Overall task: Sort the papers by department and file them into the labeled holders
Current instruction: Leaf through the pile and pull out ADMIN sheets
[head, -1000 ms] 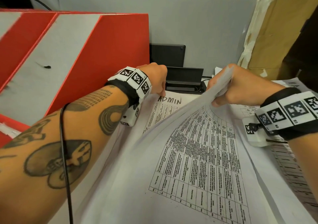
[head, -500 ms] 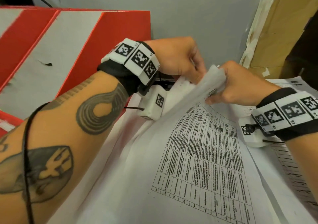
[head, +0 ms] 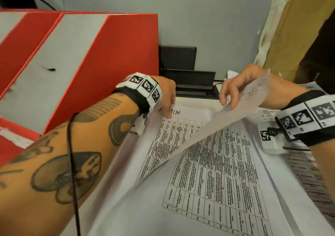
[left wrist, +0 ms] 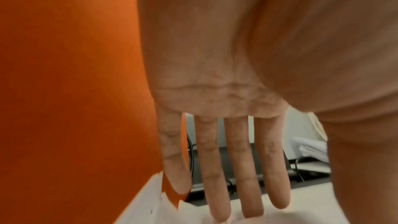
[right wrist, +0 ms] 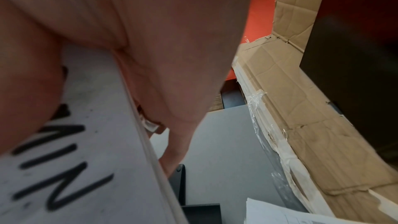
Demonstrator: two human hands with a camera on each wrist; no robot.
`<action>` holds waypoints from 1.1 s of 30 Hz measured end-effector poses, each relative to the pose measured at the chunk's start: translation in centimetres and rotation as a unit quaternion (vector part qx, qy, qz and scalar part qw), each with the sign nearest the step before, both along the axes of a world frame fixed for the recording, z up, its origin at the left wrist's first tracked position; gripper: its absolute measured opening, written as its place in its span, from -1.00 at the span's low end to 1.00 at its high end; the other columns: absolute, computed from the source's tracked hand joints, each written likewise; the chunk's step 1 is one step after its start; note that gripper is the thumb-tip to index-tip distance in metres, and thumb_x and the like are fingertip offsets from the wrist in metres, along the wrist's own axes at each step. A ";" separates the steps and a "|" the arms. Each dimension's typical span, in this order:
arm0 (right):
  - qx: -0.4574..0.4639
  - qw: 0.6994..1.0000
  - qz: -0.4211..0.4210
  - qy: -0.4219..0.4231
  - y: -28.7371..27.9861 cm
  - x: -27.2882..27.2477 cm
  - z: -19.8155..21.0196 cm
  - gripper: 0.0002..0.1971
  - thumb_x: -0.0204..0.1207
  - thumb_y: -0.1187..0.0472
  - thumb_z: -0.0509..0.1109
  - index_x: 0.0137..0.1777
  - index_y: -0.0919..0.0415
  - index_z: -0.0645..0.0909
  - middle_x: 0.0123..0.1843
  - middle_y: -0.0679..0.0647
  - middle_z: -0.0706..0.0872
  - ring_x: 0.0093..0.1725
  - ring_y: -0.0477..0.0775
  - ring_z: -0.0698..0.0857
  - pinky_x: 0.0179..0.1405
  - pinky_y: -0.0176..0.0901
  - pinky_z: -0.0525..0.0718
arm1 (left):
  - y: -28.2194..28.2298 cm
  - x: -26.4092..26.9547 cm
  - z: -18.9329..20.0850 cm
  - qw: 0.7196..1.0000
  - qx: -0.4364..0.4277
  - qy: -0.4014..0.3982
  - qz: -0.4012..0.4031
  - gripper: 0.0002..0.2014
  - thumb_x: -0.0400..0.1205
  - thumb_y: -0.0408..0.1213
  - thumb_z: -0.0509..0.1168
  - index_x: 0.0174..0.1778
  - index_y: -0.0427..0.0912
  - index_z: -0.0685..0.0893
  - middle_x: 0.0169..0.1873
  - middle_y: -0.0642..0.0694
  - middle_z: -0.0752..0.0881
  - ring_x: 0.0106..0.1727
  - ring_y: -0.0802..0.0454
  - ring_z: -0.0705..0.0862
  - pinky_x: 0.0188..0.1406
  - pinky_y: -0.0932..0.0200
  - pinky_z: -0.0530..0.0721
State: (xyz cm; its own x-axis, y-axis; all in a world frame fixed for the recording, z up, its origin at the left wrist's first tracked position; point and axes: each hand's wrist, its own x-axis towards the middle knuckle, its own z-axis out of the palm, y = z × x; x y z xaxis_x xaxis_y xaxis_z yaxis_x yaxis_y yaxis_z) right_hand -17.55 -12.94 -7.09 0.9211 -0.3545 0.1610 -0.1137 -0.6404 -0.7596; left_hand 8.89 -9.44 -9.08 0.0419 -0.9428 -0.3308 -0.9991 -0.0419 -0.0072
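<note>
The right hand [head: 243, 85] pinches the far edge of a lifted sheet [head: 213, 127], thumb on one face and fingers on the other, raising it off the stack of printed table sheets [head: 208, 186] on the desk. The left hand [head: 167, 98], fingers straight and slightly spread, presses its fingertips [left wrist: 217, 210] on the exposed sheet below, beside the handwritten heading "ADMIN" [head: 175, 112]. Red-and-grey file holders [head: 90, 58] stand just left of the stack.

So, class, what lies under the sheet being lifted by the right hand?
Under the lifted sheet lies another printed table page, its handwritten heading partly covered by the left hand. Anything deeper in the pile is hidden.
</note>
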 end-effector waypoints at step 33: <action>-0.260 0.910 -0.189 0.261 2.0 3.6 -1.3 -0.79 0.64 0.05 0.51 0.24 -0.05 0.77 0.10 -0.17 0.80 -0.02 -0.14 0.76 -0.08 -0.22 0.70 | 1.2 -0.8 3.4 0.976 -0.215 -0.025 0.008 -0.89 0.67 -0.20 0.44 0.06 -0.08 0.81 -0.01 -0.11 0.77 0.00 -0.21 0.78 0.07 -0.18 0.83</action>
